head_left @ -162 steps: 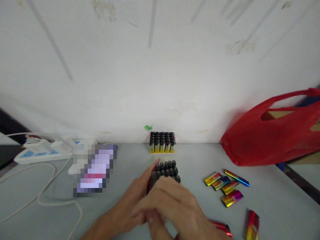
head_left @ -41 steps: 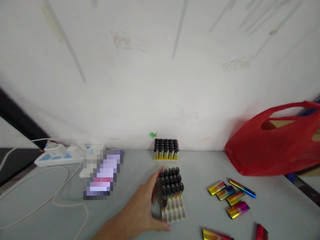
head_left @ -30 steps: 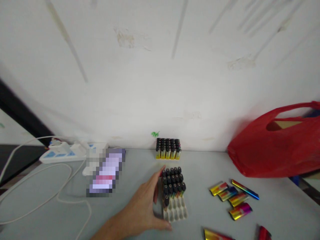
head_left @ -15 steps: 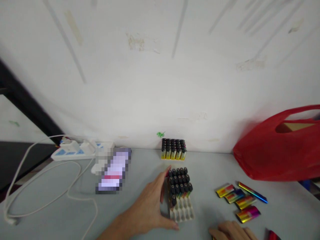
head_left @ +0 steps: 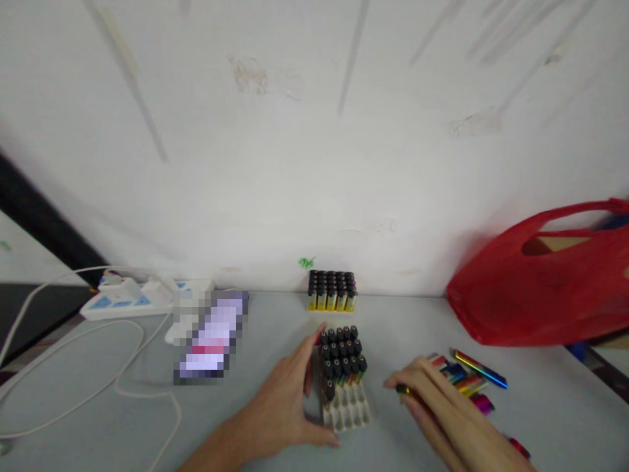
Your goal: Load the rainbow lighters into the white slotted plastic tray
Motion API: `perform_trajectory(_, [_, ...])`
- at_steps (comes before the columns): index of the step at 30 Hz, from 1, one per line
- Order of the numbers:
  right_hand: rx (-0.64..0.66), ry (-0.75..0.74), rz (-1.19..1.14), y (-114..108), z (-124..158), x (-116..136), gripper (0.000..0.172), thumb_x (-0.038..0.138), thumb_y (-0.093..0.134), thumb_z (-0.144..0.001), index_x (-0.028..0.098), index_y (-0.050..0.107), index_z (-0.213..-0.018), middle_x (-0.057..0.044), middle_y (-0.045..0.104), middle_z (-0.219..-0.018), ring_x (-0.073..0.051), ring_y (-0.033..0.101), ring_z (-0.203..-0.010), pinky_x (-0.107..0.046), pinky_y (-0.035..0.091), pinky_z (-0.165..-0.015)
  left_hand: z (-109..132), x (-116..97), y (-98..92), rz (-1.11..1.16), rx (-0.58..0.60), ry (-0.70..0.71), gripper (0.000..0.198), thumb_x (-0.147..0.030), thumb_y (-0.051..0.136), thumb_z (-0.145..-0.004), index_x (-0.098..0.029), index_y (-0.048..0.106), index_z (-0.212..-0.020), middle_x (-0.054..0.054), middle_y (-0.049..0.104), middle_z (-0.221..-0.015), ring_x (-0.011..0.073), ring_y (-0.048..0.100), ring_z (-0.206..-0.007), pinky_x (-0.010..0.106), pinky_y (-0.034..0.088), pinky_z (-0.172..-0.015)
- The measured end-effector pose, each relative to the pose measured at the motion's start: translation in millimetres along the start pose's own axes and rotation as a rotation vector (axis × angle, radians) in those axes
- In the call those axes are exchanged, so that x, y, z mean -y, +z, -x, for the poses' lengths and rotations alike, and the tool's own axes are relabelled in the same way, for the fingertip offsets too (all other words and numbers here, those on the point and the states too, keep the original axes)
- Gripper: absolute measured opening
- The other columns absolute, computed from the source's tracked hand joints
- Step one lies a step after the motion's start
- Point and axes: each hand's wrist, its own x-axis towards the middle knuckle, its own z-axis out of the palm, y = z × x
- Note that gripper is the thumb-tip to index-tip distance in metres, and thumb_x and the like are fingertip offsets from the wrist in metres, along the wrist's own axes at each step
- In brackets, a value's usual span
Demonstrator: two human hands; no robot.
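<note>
Presently w/ both hands low over grey table (head_left: 407, 328). L hand (head_left: 282, 410): thumb and fingers spread wide in a C along L side of tray (head_left: 351, 417); by the look of it, holding same by its two ends, index at far L corner, thumb along near edge. Grip force: can't tell. In tray: upright lighters (head_left: 344, 351), black tops, three rows full as far as visible; then lone lighter (head_left: 329, 391) at L end of 4th row; bare pockets for rest of that row + nearest row.

R hand (head_left: 435, 401): thumb and fingertips pinched nearly together on one lighter (head_left: 403, 389), dark end poking out, remainder hidden. Pos.: R of tray, not touching. Loose lighters (head_left: 455, 372) just beyond, partly covered; red lighter (head_left: 519, 447) nr wrist.

Risks (judgement only):
- Slip or twist of pinched lighter, from short hold nr one end. Could drop flat on table.
- If tilted over pockets: snag on a rim, or knock vs lone lighter, prob. easiest to topple w/ bare pockets beside.
- Heavy push on near end: rocking or skidding of tray, esp. w/ load bunched at far end and slack L grip.
- Forward skid: bump into far block (head_left: 332, 292) of lighters by wall.
- Drag of R wrist across loose lighters: scatter.
- White cable (head_left: 177, 410) nr L forearm: poss. catch on sleeve-side if pulled back.
</note>
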Motion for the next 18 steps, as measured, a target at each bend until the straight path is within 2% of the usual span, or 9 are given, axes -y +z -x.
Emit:
perform_trajectory(2, [-0.012, 0.045, -0.019, -11.9, -25.5, 2.9, 0.033, 0.037, 0.045, -0.114, 0.035, 0.068, -0.138, -0.004, 0.077, -0.094, -0.026, 0.079, -0.082, -0.033, 0.064, -0.072, -0.3, 1.1, 0.4, -0.001, -0.005, 0.006, 0.165, -0.046, 0.112, -0.049, -0.025, 0.012, -0.178, 0.005, 0.066, -0.115, 0.0296, 0.061, -0.093, 0.044, 0.054, -0.088])
perform_trajectory(3, [-0.014, 0.08, -0.027, -14.1, -38.1, 3.9, 0.035, 0.038, 0.04, -0.117, 0.033, 0.066, -0.14, -0.003, 0.075, -0.09, -0.025, 0.077, -0.083, -0.034, 0.062, -0.076, -0.5, 1.7, 0.5, 0.002, -0.008, 0.013, 0.165, -0.046, 0.112, -0.048, -0.026, 0.012, -0.178, 0.004, 0.066, -0.113, 0.0291, 0.061, -0.092, 0.043, 0.054, -0.086])
perform_trajectory(8, [-0.077, 0.214, -0.191, 3.3, -82.7, 0.8, 0.037, 0.046, 0.041, -0.117, 0.023, 0.07, -0.116, -0.004, 0.071, -0.091, -0.025, 0.069, -0.085, -0.035, 0.051, -0.079, -0.5, 1.6, 0.1, 0.008, -0.008, 0.02, 0.163, -0.047, 0.113, -0.049, -0.028, 0.014, -0.177, 0.003, 0.065, -0.113, 0.0287, 0.06, -0.091, 0.042, 0.052, -0.085])
perform_trajectory(12, [-0.246, 0.207, -0.232, 21.8, -84.9, -6.2, 0.039, 0.047, 0.044, -0.115, 0.022, 0.071, -0.103, -0.007, 0.068, -0.099, -0.026, 0.064, -0.094, -0.038, 0.048, -0.086, 0.3, -1.4, -1.0, -0.004, 0.002, 0.006, 0.163, -0.046, 0.113, -0.05, -0.027, 0.012, -0.177, 0.005, 0.065, -0.117, 0.0295, 0.06, -0.094, 0.045, 0.053, -0.09])
perform_trajectory(15, [-0.321, 0.278, -0.279, 27.7, -78.3, -13.5, 0.042, 0.053, 0.049, -0.114, 0.022, 0.073, -0.1, -0.003, 0.063, -0.084, -0.025, 0.06, -0.082, -0.036, 0.045, -0.078, 0.9, -2.5, -1.7, -0.007, 0.007, 0.005, 0.162, -0.046, 0.112, -0.051, -0.027, 0.013, -0.177, 0.008, 0.064, -0.123, 0.03, 0.06, -0.095, 0.047, 0.053, -0.093])
perform_trajectory(16, [-0.35, 0.326, -0.351, 29.0, -76.8, -16.8, 0.042, 0.055, 0.052, -0.113, 0.022, 0.073, -0.099, -0.001, 0.061, -0.078, -0.024, 0.058, -0.077, -0.035, 0.044, -0.074, 1.1, -2.4, -1.8, -0.006, 0.007, 0.001, 0.161, -0.046, 0.112, -0.051, -0.028, 0.014, -0.177, 0.008, 0.064, -0.125, 0.0301, 0.06, -0.095, 0.047, 0.053, -0.094])
perform_trajectory(18, [-0.427, 0.439, -0.646, 32.0, -76.0, -24.3, 0.037, 0.058, 0.068, -0.105, 0.022, 0.073, -0.096, 0.001, 0.061, -0.072, -0.021, 0.056, -0.072, -0.033, 0.044, -0.07, 1.3, -1.5, -1.7, 0.002, 0.008, -0.002, 0.159, -0.049, 0.112, -0.052, -0.029, 0.015, -0.177, 0.009, 0.064, -0.129, 0.0306, 0.061, -0.097, 0.048, 0.053, -0.096])
